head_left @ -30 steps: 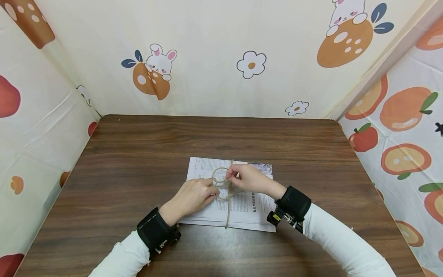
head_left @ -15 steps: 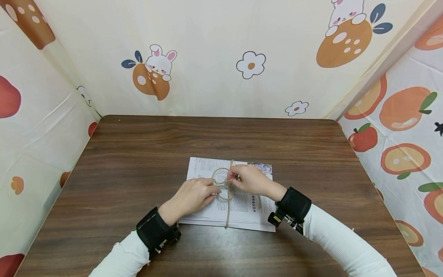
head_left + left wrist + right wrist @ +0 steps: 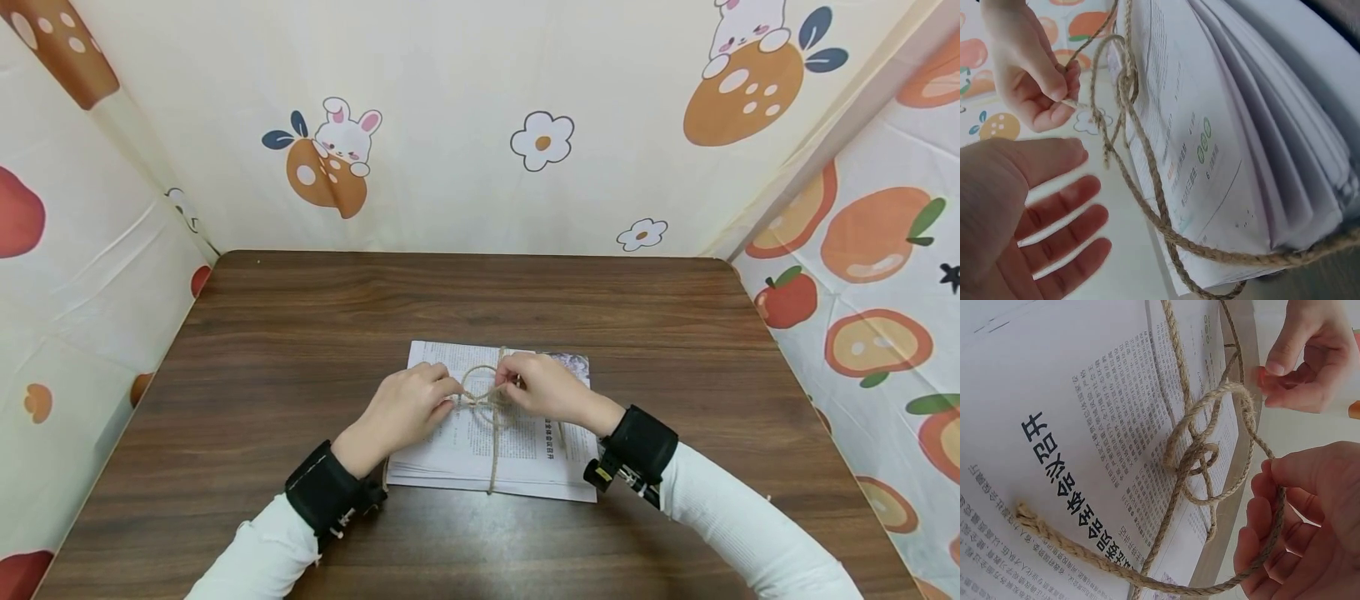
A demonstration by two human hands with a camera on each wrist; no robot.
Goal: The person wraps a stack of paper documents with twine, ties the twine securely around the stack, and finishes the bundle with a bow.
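A stack of printed paper point(image 3: 442, 462) lies on the table, tied round with jute twine point(image 3: 1175, 359). The crossing strands meet in a loose knot point(image 3: 1191, 456) near the middle of the top sheet, with loops standing up from it. My right hand point(image 3: 543, 385) pinches a length of twine between thumb and index finger beside the knot. Its frayed free end point(image 3: 1029, 517) hangs out over the printed page. Left of the knot is my left hand point(image 3: 408, 404); in the left wrist view its thumb and fingers are spread apart with nothing between them.
The wooden table point(image 3: 315, 317) runs back to a cream wall sheet point(image 3: 450, 167) with rabbit and flower prints. Fruit-print sheets hang at the left and right. A black strap with a small camera point(image 3: 633, 442) sits on each wrist.
My left hand has drawn back slightly to the left, away from the loops. The lower loop beside it has shifted right. My right hand stays near the knot, still pinching the twine.
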